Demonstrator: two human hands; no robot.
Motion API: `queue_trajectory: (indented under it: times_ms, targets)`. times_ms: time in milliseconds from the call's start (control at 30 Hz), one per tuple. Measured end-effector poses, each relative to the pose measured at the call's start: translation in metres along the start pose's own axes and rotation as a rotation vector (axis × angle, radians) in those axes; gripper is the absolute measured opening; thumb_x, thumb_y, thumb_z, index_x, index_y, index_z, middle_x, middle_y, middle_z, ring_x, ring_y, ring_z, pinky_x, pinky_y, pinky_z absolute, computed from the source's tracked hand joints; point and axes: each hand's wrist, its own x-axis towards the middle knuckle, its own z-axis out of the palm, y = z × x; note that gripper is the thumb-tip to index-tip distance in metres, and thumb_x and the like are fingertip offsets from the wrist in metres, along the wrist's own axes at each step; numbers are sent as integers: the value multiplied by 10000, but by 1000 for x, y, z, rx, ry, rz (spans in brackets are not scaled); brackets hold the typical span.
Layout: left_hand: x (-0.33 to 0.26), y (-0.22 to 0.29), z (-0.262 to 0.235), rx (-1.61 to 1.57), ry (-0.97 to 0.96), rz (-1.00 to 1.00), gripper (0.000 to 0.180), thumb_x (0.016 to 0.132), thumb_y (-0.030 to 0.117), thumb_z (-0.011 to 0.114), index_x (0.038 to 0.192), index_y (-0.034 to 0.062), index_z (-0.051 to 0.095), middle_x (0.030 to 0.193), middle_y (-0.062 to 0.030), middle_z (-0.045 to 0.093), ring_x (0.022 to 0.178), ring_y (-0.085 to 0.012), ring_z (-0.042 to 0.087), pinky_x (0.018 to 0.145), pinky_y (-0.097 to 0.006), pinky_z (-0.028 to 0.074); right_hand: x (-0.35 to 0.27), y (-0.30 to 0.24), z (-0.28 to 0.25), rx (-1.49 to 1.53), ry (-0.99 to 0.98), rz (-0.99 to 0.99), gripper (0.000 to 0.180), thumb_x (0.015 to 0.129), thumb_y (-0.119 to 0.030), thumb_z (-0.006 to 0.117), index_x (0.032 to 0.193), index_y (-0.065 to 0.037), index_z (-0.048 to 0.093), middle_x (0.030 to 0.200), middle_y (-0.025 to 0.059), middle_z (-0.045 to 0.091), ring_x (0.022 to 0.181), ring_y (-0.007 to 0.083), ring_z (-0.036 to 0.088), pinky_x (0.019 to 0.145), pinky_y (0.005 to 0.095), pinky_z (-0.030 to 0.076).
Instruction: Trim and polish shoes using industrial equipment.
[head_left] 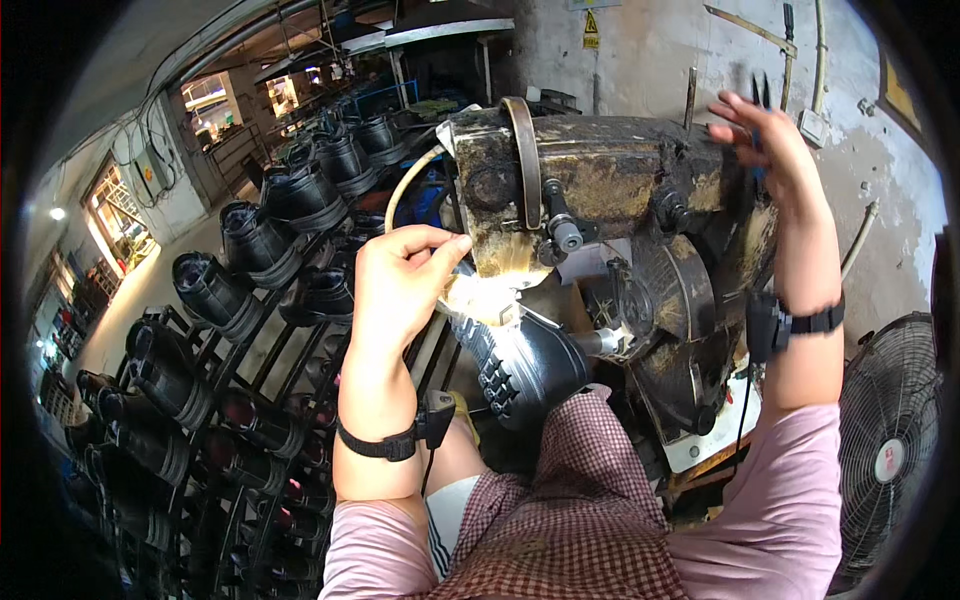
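Note:
In front of me stands a worn, grimy shoe-stitching machine (620, 165). A black shoe (535, 370) with a chunky treaded sole sits on the machine's lower arm, below its bright lamp-lit head. My left hand (400, 285) is beside that head, thumb and forefinger pinched together; whatever they hold, if anything, is too small to make out. My right hand (770, 140) is raised by the machine's far right end, its fingers apart and slightly blurred, with nothing seen in it. Glare hides the details where the shoe meets the machine head.
Racks of black shoes (260, 235) fill the left side, close to my left forearm. A large fan (888, 460) stands at the lower right. A pale hose (400, 190) curves beside the machine head. Behind the machine rises a stained wall (650, 60).

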Motion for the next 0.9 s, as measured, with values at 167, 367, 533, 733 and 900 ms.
queue_trajectory:
  times_ms: [167, 367, 533, 733, 900]
  targets:
    - [-10, -14, -9, -1068, -252, 262, 75, 828, 151, 730, 828, 79, 710, 985, -21, 590, 857, -116, 504, 691, -241, 375, -79, 27, 11, -54, 131, -385, 318, 926, -204, 597, 1171, -1, 613, 986, 67, 678, 569, 48, 545, 484, 173, 376]
    - [-43, -21, 33, -1664, -575, 394, 251, 897, 457, 602, 795, 240, 676, 1068, -17, 614, 1263, -321, 469, 1015, -555, 362, -173, 51, 74, 189, -297, -95, 181, 932, -94, 547, 1056, 16, 619, 997, 108, 688, 509, 57, 505, 465, 194, 423]
    - [-145, -12, 67, -293, -322, 317, 90, 736, 52, 699, 705, 46, 615, 803, -103, 581, 778, -236, 540, 626, -343, 402, -210, 91, 117, 523, -518, 344, 297, 987, -141, 498, 1225, 28, 550, 1163, 110, 647, 516, 48, 469, 489, 200, 408]
    - [-246, -63, 67, -191, -560, 521, 129, 710, 57, 734, 810, 43, 654, 737, -91, 532, 715, -267, 546, 601, -369, 435, -263, 159, 117, 682, -784, 723, 239, 993, -240, 503, 876, -44, 576, 712, 2, 522, 541, 40, 416, 458, 204, 293]
    - [-197, -34, 32, -139, -184, 417, 117, 748, 97, 679, 681, 71, 587, 869, -111, 645, 836, -300, 612, 736, -420, 525, -264, 161, 83, 228, -692, 26, 302, 913, -117, 576, 666, -15, 437, 575, 39, 402, 529, 116, 336, 486, 298, 303]
